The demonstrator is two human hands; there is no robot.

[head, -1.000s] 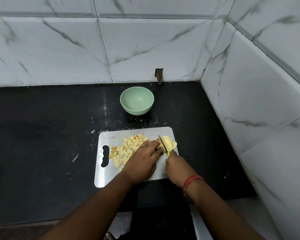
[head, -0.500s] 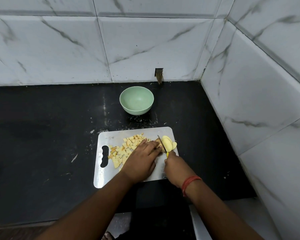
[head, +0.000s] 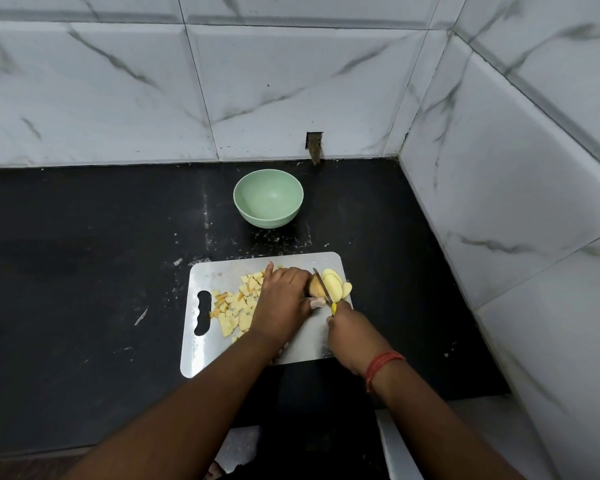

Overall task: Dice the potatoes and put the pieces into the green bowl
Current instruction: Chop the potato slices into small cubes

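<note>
Head view is showing us at the cutting board, which is lying on the black table. We are holding the uncut part of the potato down under our left hand, whose grip is curling over it, fingers pointing toward the far right, and the thumb side is hiding most of it. Our right hand is wrapping its grip round the yellow handle of the knife, and the blade is running away from us, tilted a little to the left, touching the potato's cut face.

What the coming stroke is turning on is this: the blade is lying between the held potato on its left and the fanned slices on its right, so each cut is falling just beside our left fingertips. The potato's long axis appears to be running left to right, across the blade, though the hand is covering too much for us to be sure. We are judging that the left grip needs to be creeping leftward as the remaining piece shortens.

The diced pieces are piled on the board to the left of our left hand. The green bowl is standing well apart beyond the board's far edge, looking empty, so nothing is transferred yet. The left hand is nearer the pile.
</note>
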